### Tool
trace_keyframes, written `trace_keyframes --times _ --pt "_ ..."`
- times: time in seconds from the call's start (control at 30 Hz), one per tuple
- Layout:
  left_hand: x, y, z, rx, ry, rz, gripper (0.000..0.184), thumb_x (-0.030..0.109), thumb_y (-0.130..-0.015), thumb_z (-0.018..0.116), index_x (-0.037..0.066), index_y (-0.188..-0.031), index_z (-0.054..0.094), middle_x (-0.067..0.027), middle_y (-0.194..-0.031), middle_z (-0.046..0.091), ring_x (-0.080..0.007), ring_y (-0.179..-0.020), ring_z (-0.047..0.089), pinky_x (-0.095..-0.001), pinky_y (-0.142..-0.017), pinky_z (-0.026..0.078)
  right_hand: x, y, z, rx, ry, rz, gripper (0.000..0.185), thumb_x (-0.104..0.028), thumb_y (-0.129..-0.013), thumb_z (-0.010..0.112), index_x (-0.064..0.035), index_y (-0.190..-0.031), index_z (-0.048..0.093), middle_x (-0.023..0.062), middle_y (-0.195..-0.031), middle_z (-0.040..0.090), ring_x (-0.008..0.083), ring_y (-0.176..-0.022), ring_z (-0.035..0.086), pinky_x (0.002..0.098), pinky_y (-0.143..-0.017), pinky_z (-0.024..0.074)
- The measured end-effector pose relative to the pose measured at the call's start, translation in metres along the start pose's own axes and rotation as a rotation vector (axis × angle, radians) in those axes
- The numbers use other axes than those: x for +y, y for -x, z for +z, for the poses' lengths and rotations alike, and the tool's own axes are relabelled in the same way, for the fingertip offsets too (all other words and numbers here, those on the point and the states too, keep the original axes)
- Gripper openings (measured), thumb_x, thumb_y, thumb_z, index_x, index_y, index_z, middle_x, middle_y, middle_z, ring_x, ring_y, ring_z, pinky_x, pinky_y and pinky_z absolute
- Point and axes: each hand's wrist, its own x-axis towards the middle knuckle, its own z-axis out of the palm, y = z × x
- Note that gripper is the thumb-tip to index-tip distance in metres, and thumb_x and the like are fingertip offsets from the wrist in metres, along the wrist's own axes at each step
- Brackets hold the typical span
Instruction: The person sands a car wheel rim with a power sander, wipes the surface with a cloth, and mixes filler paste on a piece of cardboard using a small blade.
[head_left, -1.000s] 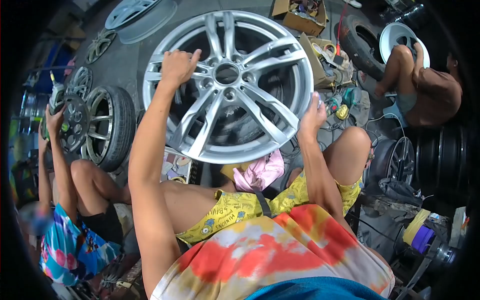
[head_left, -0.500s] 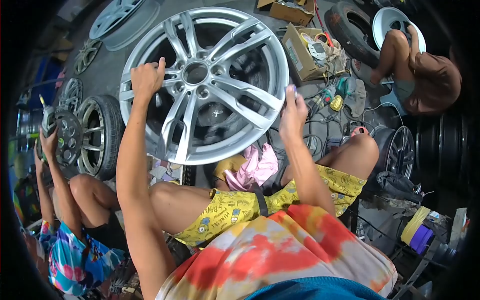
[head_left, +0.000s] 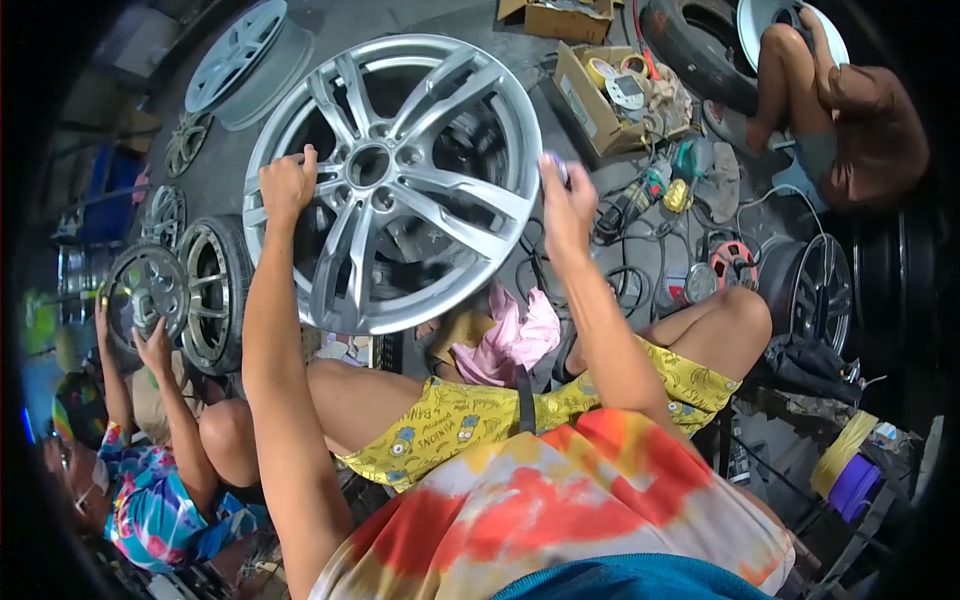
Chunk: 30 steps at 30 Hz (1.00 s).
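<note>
A large silver wheel rim (head_left: 450, 185) with paired spokes is tilted up in front of me, above my knees. My left hand (head_left: 287, 185) is wrapped round a spoke near the rim's left edge, thumb pointing up. At the rim's right edge, my right hand (head_left: 568, 200) is closed on a small, partly hidden object with a purple-white tip (head_left: 558, 168). Below the rim, a pink cloth (head_left: 515, 335) lies between my legs.
A co-worker at the left holds a dark wheel (head_left: 148, 285); another person sits at the upper right by a pale rim (head_left: 745, 30). Cardboard box (head_left: 590, 100), cables, power tool (head_left: 640, 195) and tire (head_left: 685, 45) lie right of the rim. Another silver rim (head_left: 245, 65) stands upper left.
The rim and both my hands have shifted left in the view, and my left hand stays on its spoke. The co-worker at the left has lowered the raised hand and tool toward the dark wheel.
</note>
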Motion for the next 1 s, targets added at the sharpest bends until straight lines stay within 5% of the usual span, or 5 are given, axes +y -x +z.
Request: trace_keyframes --times 0.53,1.0 --pt "0.003 0.001 -0.009 0.010 0.029 0.003 0.053 0.047 -0.099 0.049 0.004 -0.097 0.080 -0.0279 -0.088 0.072 -0.0425 -0.089 0.070 -0.0501 -0.091 0.048 0.004 -0.028 0.008 0.014 0.101 -0.061 0.033 -0.029 -0.093 0.076 -0.0059 -0.075 0.061 -0.0072 -0.070 0.050 0.0050 -0.066 0.039 0.0252 -0.059 0.0331" --pt "0.007 0.006 -0.009 0.005 -0.014 -0.002 0.052 0.045 -0.099 0.049 0.004 -0.097 0.080 -0.0256 -0.088 0.073 -0.0397 -0.090 0.070 -0.0487 -0.091 0.047 0.003 -0.008 -0.003 0.048 0.283 -0.239 0.042 -0.029 -0.091 0.076 -0.0006 -0.069 0.054 0.0027 -0.059 0.052 0.0129 -0.059 0.044 0.0376 -0.055 0.0388"
